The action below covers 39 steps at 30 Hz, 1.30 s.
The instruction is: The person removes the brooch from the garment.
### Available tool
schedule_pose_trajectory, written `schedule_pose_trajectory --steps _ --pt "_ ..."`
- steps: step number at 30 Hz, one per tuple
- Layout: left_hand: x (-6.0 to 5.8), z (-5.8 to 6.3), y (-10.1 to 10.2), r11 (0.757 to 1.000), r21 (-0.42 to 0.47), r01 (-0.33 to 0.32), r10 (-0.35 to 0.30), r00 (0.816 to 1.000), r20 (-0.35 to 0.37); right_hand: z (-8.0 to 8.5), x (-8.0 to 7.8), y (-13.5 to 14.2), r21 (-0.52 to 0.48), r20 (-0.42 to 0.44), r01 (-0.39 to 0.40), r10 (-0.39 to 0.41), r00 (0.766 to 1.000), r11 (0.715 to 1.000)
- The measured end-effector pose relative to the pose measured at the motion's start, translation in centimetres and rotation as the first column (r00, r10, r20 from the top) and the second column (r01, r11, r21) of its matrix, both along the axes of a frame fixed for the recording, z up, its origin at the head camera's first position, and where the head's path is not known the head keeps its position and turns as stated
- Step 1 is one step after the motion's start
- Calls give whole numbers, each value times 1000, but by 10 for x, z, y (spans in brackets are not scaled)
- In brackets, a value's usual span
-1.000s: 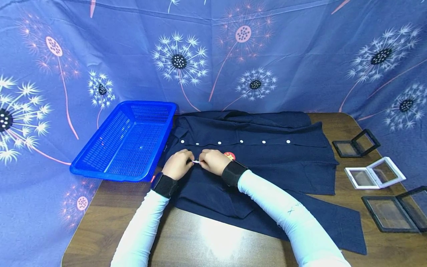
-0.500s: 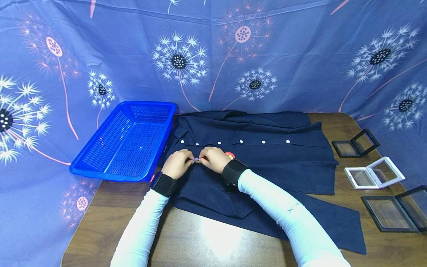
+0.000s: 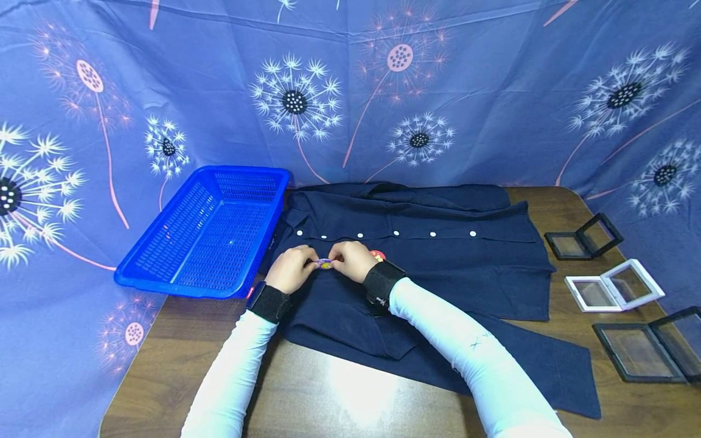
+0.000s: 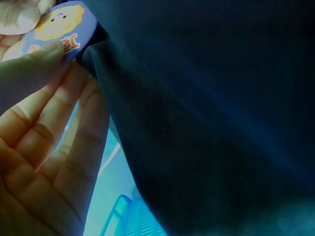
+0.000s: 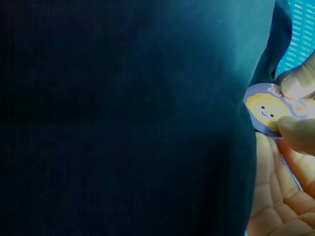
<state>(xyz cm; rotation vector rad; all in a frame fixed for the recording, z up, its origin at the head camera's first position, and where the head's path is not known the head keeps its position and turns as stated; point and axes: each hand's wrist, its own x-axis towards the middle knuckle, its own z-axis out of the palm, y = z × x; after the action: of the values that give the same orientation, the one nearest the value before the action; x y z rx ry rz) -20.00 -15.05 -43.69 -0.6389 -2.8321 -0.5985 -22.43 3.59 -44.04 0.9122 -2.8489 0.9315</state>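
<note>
A round purple badge (image 3: 325, 264) with a yellow smiling face is pinched between the two hands, over the left part of a dark navy shirt (image 3: 449, 267). My left hand (image 3: 290, 271) grips its left edge, and my right hand (image 3: 353, 261) its right edge. In the left wrist view a thumb presses on the front of the badge (image 4: 61, 22), with fingers behind. In the right wrist view the shirt fabric (image 5: 147, 123) meets the badge (image 5: 266, 110); the back of the badge is hidden. A red badge (image 3: 378, 255) on the shirt shows partly beyond my right hand.
A blue plastic basket (image 3: 219, 243) stands on the left of the wooden table (image 3: 191, 359). On the right are three hinged frames: a small black one (image 3: 569, 244), a white one (image 3: 594, 293) and a larger black one (image 3: 638, 353). A patterned blue cloth (image 3: 482, 91) hangs behind.
The badge, seen nearly edge-on before, has tilted so its purple and yellow front shows. Both hands stay in almost the same place, still pinching it.
</note>
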Motion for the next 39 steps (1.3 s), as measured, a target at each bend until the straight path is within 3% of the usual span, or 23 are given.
schedule_pose_trajectory --steps 11,20,27,39 --pt "1 2 1 1000 2 -30 30 999 31 -1 -2 0 -42 43 24 -22 999 999" --pt "0 2 2 999 -47 -1 5 997 82 -5 -6 2 -75 67 17 -12 998 997" --pt "-2 -3 1 995 -98 26 -12 990 139 -4 -6 2 -94 135 26 -14 991 995" --pt "-1 -3 2 991 -136 9 24 971 239 -5 -6 1 -110 198 35 -13 980 993"
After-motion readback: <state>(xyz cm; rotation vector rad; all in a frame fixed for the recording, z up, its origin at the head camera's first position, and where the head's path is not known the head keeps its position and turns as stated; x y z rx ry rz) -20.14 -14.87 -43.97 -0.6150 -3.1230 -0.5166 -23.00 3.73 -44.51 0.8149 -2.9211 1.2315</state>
